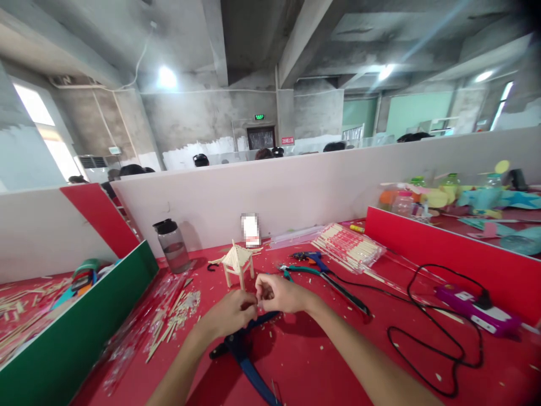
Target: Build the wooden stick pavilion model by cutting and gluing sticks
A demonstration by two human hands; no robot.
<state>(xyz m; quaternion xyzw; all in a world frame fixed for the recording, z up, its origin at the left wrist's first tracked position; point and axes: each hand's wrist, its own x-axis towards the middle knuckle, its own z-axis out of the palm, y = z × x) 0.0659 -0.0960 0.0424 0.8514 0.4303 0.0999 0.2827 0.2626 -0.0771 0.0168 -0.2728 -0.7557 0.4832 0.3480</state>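
Observation:
My left hand (236, 312) and my right hand (281, 294) meet at the middle of the red table, fingers pinched close together. Whatever lies between the fingertips is too small to make out. Just behind them stands a little pavilion (238, 259) built of wooden sticks, with a pointed roof on legs. Under my hands lies a blue-handled cutting tool (249, 369), its upper part partly covered by them. Right of my right hand are green-handled pliers (302, 269), a blue glue gun (315, 259) and a dark, long-handled tool (346, 293).
A dark-lidded water bottle (171, 248) stands at back left. Stick offcuts (180, 313) and plastic wrappers (135, 332) lie left. Bundled sticks (349, 245) are at back right. A black cable (406, 327) loops near a purple power strip (477, 310). Green (84, 321) and red (448, 254) dividers flank the table.

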